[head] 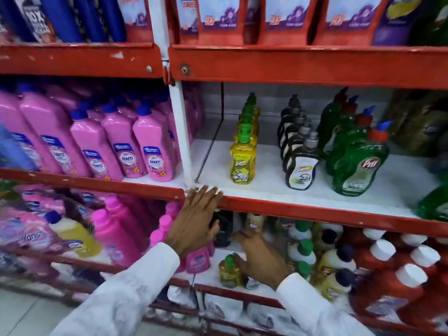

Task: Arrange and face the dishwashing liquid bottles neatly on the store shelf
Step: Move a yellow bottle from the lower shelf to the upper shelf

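On the white middle shelf stand three rows of dishwashing bottles running back: yellow bottles with green caps, black bottles with grey caps and green bottles with red-and-blue caps. My left hand is flat and open, its fingertips resting on the red front lip of that shelf, left of the yellow row. My right hand reaches into the shelf below, fingers spread beside a small yellow bottle with a green cap; it touches the bottle without clearly gripping it.
Pink bottles fill the bay to the left, behind a white upright post. The lower shelf holds pink, cream and red bottles packed close. Red refill pouches stand on the top shelf. The middle shelf has bare white space left of the yellow row.
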Available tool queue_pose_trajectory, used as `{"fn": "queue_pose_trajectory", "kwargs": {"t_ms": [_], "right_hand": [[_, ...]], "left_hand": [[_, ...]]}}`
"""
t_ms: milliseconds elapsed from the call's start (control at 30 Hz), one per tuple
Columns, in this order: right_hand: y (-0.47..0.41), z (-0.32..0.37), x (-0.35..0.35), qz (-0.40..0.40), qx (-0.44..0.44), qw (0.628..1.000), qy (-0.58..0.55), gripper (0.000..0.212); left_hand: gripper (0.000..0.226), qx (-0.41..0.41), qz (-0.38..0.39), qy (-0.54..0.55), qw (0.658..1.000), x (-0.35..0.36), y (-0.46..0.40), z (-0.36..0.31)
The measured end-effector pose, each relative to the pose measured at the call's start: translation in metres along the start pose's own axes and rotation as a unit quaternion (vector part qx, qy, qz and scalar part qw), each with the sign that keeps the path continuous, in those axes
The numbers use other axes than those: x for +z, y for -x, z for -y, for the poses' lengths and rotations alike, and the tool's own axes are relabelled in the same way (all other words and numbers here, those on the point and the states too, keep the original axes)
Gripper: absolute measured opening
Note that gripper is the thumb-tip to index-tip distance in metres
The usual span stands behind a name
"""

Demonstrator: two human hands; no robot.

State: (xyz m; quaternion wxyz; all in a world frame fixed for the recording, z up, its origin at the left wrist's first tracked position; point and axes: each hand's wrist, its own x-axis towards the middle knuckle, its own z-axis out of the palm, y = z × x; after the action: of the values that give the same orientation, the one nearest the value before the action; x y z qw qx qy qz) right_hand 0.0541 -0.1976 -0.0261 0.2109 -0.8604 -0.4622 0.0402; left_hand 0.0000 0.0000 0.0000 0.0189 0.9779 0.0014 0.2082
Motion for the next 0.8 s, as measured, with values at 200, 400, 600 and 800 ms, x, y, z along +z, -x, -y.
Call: {"fn": "queue_pose_trajectory", "kwargs": {"t_ms": [200, 400, 600, 800], "right_hand": [[-0.021, 0.005, 0.049, 0.153, 0.136, 0.979, -0.01, 0.04], [-0.031, 0.006, 0.057, 0.146, 0.148, 0.978, 0.032, 0.027], [-0.024, 0.017, -0.003, 0.047, 0.144, 0.986, -0.07, 0.032], [-0.012, 0.054, -0.141, -0.132, 0.112, 0.972, -0.159, 0.04]], "left_hand": [[0.075, -0.014, 0.002, 0.04, 0.999, 0.006, 0.004, -0.003], [0.072, -0.024, -0.017, 0.09, 0.996, 0.006, 0.004, -0.003], [0.073, -0.009, -0.042, 0.126, 0.991, 0.007, 0.003, 0.009], [0.072, -0.007, -0.07, 0.15, 0.986, 0.02, 0.001, 0.014]]}}
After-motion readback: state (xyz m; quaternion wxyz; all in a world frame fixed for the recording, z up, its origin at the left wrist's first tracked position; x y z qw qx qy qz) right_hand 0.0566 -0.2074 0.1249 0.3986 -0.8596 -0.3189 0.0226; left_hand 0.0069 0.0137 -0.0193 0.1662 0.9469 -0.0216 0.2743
